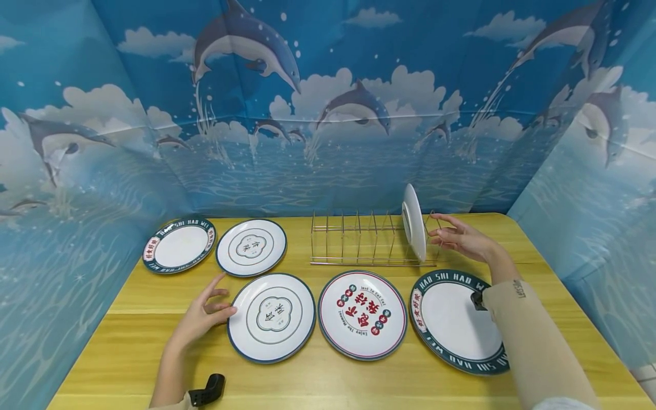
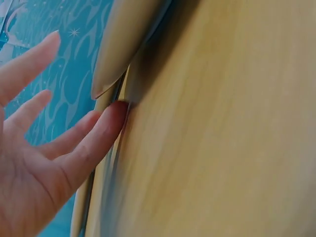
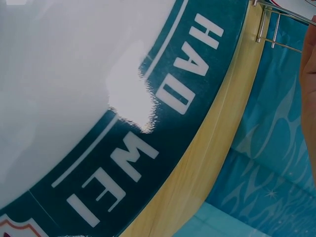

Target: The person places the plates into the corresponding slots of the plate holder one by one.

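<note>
My left hand (image 1: 202, 313) is at the left edge of a white plate with a thin blue rim (image 1: 271, 347), thumb against or very near that rim. In the left wrist view, the fingers of this hand (image 2: 44, 168) are spread and loosely bent. My right hand (image 1: 468, 242) is beside the right end of a wire dish rack (image 1: 359, 262), fingers extended toward it and slightly bent. Next to these fingertips a white plate (image 1: 416, 228) stands upright in the rack; whether they touch the rack wire cannot be told. Only part of this hand (image 3: 308, 94) shows in the right wrist view.
A red-patterned plate (image 1: 363, 344) lies front centre. Under my right forearm is a large green-rimmed plate (image 1: 456, 324). Behind my left hand are a blue-rimmed plate (image 1: 251, 265) and a smaller green-rimmed plate (image 1: 179, 245). A dolphin-print cloth (image 1: 328, 165) stands behind the wooden table (image 1: 128, 341).
</note>
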`<action>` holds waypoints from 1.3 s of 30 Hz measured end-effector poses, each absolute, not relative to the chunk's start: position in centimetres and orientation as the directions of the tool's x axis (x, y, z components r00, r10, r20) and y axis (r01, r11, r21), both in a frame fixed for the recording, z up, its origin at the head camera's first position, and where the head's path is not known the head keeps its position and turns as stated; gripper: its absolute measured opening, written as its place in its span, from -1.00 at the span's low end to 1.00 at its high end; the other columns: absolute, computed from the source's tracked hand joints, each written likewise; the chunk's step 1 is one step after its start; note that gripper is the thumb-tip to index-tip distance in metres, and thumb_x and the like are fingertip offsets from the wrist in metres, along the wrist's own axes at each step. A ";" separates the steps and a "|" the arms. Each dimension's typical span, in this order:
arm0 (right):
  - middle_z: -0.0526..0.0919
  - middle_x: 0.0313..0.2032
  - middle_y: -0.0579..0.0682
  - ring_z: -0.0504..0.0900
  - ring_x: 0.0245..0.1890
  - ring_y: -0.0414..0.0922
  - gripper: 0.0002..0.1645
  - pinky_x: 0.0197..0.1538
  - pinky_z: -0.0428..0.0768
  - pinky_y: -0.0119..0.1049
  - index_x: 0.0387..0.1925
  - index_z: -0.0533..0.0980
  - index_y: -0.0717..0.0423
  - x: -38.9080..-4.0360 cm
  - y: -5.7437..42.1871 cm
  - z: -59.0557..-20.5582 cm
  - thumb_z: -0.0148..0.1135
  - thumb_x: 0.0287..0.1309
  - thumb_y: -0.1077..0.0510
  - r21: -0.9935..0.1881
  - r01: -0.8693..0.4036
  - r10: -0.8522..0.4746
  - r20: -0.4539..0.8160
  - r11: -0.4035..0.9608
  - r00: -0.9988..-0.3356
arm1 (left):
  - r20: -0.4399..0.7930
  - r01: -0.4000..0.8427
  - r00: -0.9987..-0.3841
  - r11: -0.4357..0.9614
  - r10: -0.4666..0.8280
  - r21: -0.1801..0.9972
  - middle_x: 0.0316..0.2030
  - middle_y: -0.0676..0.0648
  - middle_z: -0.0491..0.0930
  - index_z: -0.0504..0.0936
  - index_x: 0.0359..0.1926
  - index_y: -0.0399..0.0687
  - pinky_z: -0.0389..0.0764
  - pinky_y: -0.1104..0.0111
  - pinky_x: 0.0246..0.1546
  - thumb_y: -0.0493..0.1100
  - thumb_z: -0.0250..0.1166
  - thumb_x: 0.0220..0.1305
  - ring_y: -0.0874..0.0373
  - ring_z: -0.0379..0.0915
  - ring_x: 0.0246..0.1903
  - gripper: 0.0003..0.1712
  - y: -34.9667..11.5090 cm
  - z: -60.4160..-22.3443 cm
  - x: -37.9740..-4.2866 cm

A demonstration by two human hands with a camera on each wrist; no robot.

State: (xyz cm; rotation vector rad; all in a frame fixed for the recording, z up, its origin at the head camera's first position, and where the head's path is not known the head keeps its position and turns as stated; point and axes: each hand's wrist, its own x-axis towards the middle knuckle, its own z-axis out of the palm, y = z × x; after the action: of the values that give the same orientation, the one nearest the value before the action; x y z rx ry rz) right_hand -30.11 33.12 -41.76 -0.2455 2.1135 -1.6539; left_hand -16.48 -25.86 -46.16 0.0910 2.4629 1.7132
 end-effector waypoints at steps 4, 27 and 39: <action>0.21 0.22 0.31 0.52 -0.04 -0.28 -0.23 0.04 0.46 -0.41 0.42 -0.17 -0.06 -30.1 33.1 -41.8 -0.05 0.33 0.04 -0.951 0.134 -0.392 -0.240 0.279 -0.888 | -0.185 -0.126 -0.968 0.311 0.169 0.942 0.12 -0.37 0.26 -0.01 0.41 0.12 0.63 0.29 -0.23 -0.18 0.34 0.08 -0.09 0.48 -0.09 -0.04 -25.8 -46.7 -16.5; 0.27 0.19 0.24 0.51 -0.03 -0.26 -0.24 0.10 0.45 -0.35 0.42 -0.17 -0.07 -30.2 33.3 -42.0 -0.06 0.33 0.04 -0.953 0.114 -0.412 -0.227 0.281 -0.882 | -0.160 -0.134 -0.849 0.089 0.503 0.987 0.10 -0.45 0.35 -0.08 0.36 -0.40 0.54 0.38 -0.05 -0.37 0.11 0.25 0.19 0.49 -0.05 -0.24 -26.7 -48.1 -17.3; 0.32 0.15 0.13 0.51 -0.03 -0.27 -0.21 0.08 0.45 -0.37 0.42 -0.18 -0.05 -30.2 33.3 -42.0 -0.04 0.32 0.01 -0.947 0.117 -0.405 -0.236 0.298 -0.884 | -0.113 -0.198 -0.814 -0.088 0.570 0.976 0.13 -0.23 0.39 -0.09 0.42 -0.09 0.51 0.27 0.02 -0.45 -0.01 0.29 0.08 0.45 0.02 -0.25 -27.0 -48.7 -17.3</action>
State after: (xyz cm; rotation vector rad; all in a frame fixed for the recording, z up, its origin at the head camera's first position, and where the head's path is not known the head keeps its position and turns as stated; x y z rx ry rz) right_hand -30.20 33.31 -42.02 -0.2568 2.1384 -1.6157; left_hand -17.27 -27.01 -48.74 0.4054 1.6760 1.9505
